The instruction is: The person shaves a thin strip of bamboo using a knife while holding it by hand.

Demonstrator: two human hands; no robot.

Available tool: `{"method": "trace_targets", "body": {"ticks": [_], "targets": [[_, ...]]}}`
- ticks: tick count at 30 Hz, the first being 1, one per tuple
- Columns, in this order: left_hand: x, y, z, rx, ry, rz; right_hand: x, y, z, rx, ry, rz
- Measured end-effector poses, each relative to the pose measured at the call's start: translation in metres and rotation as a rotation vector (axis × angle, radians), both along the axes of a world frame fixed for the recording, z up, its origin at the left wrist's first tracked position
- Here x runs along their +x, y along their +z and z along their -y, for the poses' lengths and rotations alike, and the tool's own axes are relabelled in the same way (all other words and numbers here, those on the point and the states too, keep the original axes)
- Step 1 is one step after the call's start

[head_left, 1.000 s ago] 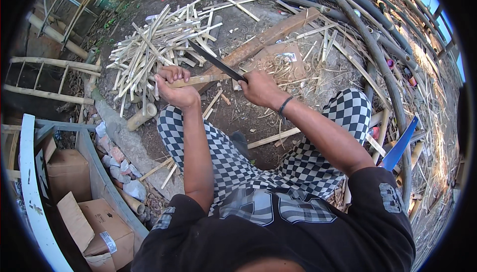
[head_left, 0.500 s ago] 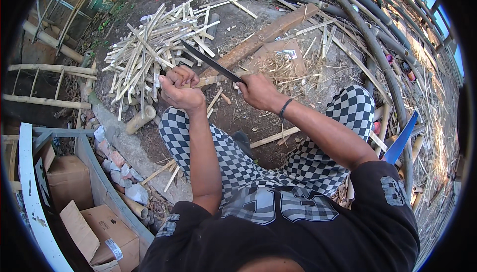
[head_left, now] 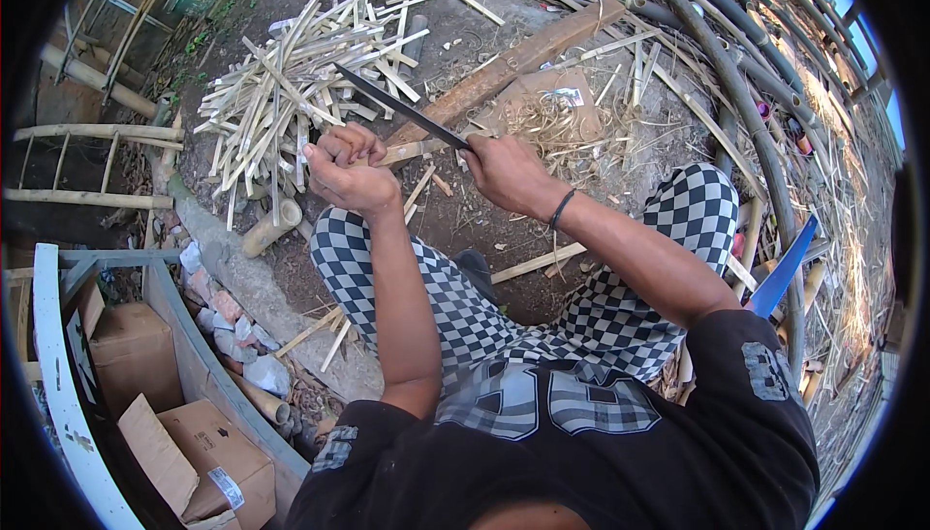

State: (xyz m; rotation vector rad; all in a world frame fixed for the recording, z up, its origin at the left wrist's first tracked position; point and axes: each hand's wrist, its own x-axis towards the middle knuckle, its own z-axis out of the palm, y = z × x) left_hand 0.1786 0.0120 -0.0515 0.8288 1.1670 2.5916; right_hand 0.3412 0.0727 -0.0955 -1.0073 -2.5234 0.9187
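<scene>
Here, both hands clamped: left hand (head_left: 347, 167) w/ bamboo strip (head_left: 412, 150); right hand (head_left: 506, 173) w/ dark blade (head_left: 399, 106).

Two hands (head_left: 426, 167), one long knife (head_left: 402, 107), two cardboard boxes (head_left: 208, 457).

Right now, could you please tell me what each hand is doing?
Left hand: closed in a fist around a bamboo strip.
Right hand: closed on the handle of a long dark knife.

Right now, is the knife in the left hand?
No, the right hand grips the knife, while the left hand is closed on a bamboo strip.
</scene>
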Motion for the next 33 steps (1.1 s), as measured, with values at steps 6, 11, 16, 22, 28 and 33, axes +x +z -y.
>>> {"method": "trace_targets", "body": {"ticks": [6, 11, 16, 22, 28, 33], "targets": [[0.008, 0.002, -0.002, -0.024, 0.0, -0.076, 0.002, -0.034, -0.001, 0.151, 0.014, 0.035], [-0.004, -0.005, 0.006, 0.016, -0.064, -0.012, -0.001, -0.009, -0.001, 0.05, 0.036, 0.043], [0.003, 0.0, 0.002, 0.002, -0.177, -0.078, -0.001, -0.037, -0.004, 0.091, -0.029, -0.02], [-0.007, 0.002, 0.007, -0.028, -0.237, -0.095, -0.001, -0.022, -0.009, 0.023, 0.022, 0.07], [0.002, 0.009, 0.004, -0.059, -0.278, -0.092, 0.0, -0.047, -0.007, 0.019, -0.057, -0.022], [-0.016, 0.0, 0.011, -0.084, -0.293, -0.052, -0.003, -0.052, -0.017, -0.003, -0.023, 0.062]]}}
